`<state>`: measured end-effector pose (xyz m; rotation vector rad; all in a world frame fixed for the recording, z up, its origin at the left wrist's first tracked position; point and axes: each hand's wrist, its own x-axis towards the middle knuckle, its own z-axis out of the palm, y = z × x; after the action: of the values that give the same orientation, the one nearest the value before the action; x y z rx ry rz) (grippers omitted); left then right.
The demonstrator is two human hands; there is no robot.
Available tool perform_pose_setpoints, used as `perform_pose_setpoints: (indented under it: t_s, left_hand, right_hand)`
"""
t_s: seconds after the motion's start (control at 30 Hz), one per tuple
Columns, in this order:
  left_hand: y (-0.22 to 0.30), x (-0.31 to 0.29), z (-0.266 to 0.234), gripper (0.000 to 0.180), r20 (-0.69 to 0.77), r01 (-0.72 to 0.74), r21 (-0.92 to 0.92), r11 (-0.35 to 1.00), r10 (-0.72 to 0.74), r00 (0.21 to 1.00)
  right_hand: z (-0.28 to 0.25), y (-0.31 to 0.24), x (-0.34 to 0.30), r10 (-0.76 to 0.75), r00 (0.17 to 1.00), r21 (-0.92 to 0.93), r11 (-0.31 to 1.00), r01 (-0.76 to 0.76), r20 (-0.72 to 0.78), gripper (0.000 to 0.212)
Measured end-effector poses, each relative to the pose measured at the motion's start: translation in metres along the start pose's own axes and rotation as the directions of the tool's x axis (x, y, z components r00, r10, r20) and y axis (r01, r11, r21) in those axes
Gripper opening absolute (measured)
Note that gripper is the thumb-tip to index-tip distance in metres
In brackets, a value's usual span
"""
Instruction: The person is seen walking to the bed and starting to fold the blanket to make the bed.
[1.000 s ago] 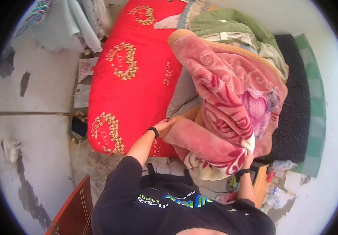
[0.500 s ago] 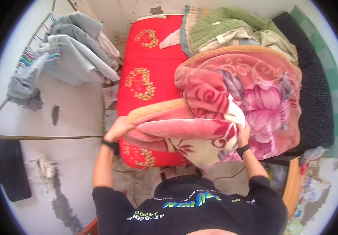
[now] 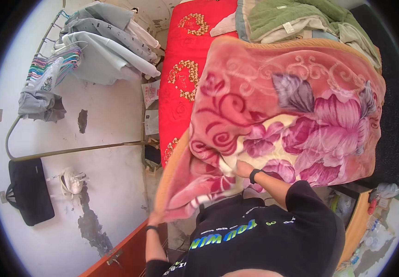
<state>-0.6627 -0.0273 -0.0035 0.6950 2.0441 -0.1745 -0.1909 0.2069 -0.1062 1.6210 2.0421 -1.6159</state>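
A thick pink floral blanket (image 3: 236, 104) with an orange border lies spread over much of the bed. My left hand (image 3: 155, 217) is closed on its near left corner, held low, off the bed's side and slightly blurred. My right hand (image 3: 243, 169) grips the blanket's near edge further right, at a cream patch where the cloth bunches. Between my hands the edge sags in folds. Under the blanket's left side, a red bedsheet (image 3: 181, 83) with gold patterns shows.
A folded green quilt (image 3: 301, 21) lies at the bed's far end. Clothes (image 3: 100, 55) and hangers hang on a rack at left, with a black bag (image 3: 31, 191) below. A red-brown wooden edge (image 3: 111, 251) stands lower left, a wooden cabinet (image 3: 357, 224) at right.
The folded-over part of the blanket has been opened out flat toward the left. My left hand has moved down toward me with the corner; my right hand has moved left along the edge.
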Motion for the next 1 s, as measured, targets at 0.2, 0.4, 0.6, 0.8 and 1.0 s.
perform_pose_setpoints:
  t_s: [0.2, 0.4, 0.6, 0.8, 1.0]
  left_hand:
    - [0.12, 0.211, 0.019, 0.038, -0.374, -0.335, 0.196, 0.922, 0.386, 0.843]
    - [0.351, 0.391, 0.067, 0.029, -0.166, -0.594, -0.112, 0.796, 0.575, 0.801]
    - [0.298, 0.521, 0.177, 0.045, 0.334, -0.244, -0.415, 0.876, 0.396, 0.855]
    - [0.372, 0.423, 0.129, 0.05, 0.408, 0.047, -0.771, 0.635, 0.435, 0.802]
    - [0.395, 0.169, -0.229, 0.037, -0.309, -0.69, -0.689, 0.222, 0.771, 0.556]
  right_hand:
    - [-0.046, -0.005, -0.016, 0.103, 0.987, 0.018, 0.995, -0.102, -0.127, 0.034]
    - [-0.046, 0.055, -0.091, 0.491, 0.732, 0.247, 0.871, -0.425, -0.473, 0.024]
    - [0.019, -0.011, -0.112, 0.554, 0.768, 0.311, 0.828, -0.467, -0.321, 0.025]
    - [0.034, -0.049, -0.131, 0.525, 0.793, 0.232, 0.85, -0.473, -0.309, 0.031]
    - [0.026, -0.029, -0.129, 0.52, 0.784, 0.325, 0.847, -0.421, -0.34, 0.027]
